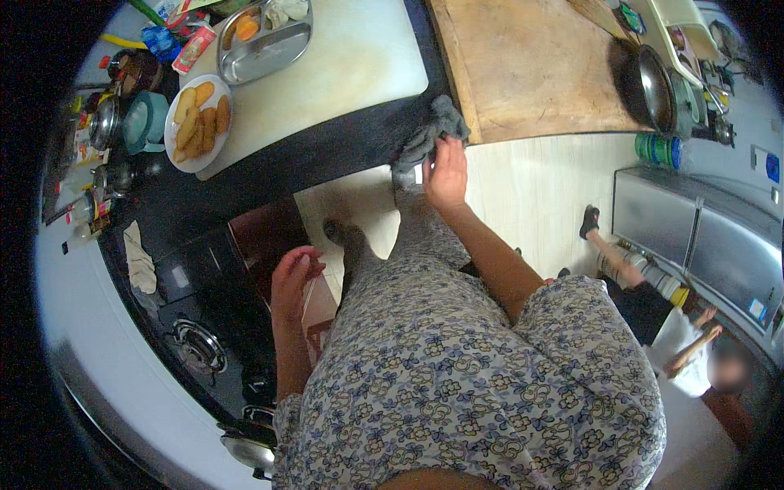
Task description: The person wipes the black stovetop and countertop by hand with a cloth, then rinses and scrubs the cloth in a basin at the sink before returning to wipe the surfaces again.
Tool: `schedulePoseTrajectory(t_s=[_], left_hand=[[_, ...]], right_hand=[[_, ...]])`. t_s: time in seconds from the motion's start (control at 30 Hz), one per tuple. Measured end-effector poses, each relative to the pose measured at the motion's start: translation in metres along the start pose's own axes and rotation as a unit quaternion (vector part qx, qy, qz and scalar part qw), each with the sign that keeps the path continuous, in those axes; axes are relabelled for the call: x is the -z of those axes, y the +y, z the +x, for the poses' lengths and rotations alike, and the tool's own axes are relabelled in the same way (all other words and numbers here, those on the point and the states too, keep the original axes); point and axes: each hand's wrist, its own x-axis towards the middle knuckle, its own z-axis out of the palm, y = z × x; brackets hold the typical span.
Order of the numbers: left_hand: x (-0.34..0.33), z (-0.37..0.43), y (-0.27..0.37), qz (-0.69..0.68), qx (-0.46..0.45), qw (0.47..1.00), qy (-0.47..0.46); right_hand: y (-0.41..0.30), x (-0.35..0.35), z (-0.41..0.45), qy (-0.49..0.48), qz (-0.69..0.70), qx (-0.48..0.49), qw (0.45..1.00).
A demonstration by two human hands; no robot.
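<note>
My right hand (448, 173) rests at the edge of the dark counter (367, 136), its fingertips on a bunched dark grey cloth (433, 130); how firmly it grips is hard to see. My left hand (294, 278) hangs over the floor beside the counter, fingers loosely curled, holding nothing. Ahead lies a large white cutting board (361, 73). At its left side a white oval plate (173, 139) holds several browned oblong food pieces (211, 130). Behind the plate, a divided steel tray (264, 61) has orange pieces (247, 27) and pale pieces (286, 11) in its compartments.
A wooden board (539, 79) lies right of the cloth, near a dark wok (656, 89). At left are a gas burner (199, 346), a beige cloth (140, 260) and a teal container (146, 122). Another person (680, 349) is at the right, by a steel refrigerator (738, 245).
</note>
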Motion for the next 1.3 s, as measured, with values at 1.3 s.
schedulePoseTrajectory(t_s=[1.3], left_hand=[[0.146,-0.079,-0.074,-0.223,-0.009,0.957,0.183]], right_hand=[[-0.19,-0.129,0.005,-0.246,-0.022,0.077,0.966]])
